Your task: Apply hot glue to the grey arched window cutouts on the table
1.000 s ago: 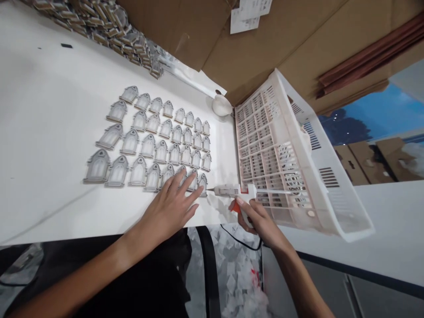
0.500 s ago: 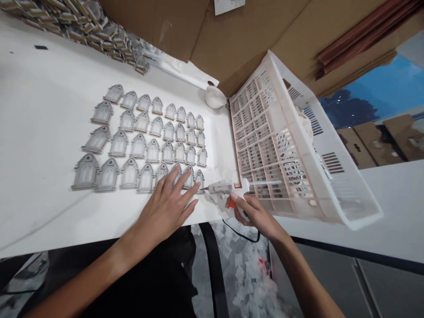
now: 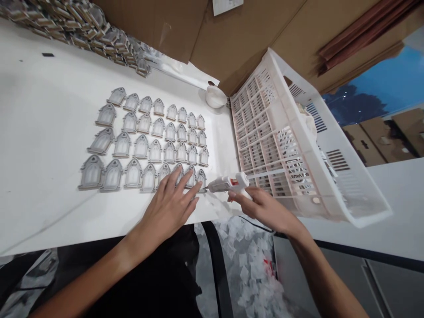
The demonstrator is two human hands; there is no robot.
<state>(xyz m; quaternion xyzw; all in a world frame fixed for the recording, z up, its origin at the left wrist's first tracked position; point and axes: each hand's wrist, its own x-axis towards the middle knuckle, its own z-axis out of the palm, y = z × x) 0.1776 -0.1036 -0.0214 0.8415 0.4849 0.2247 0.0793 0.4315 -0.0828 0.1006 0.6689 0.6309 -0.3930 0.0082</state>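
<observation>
Several small grey arch-shaped pieces (image 3: pixel 141 146) lie in rows on the white table (image 3: pixel 49 132). My left hand (image 3: pixel 170 205) rests with its fingers spread over the right part of the nearest row, its fingertips on the pieces there. My right hand (image 3: pixel 261 205) is wrapped round the handle of a white glue gun (image 3: pixel 228 183) with an orange trigger and a clear glue stick out of its back. The gun's nozzle points left and meets the lower edge of the row's rightmost piece (image 3: pixel 201 177).
A white plastic crate (image 3: pixel 281 132) stands on its side at the right. A small white cup (image 3: pixel 216 98) sits behind the rows. A heap of similar pieces (image 3: pixel 99 35) lies at the back left, by cardboard (image 3: pixel 245 39). White scraps (image 3: pixel 251 260) cover the floor.
My right hand has turned and its forearm has swung right. The glue gun has tilted slightly, with its nozzle still by the rightmost piece. My left hand stays on the row.
</observation>
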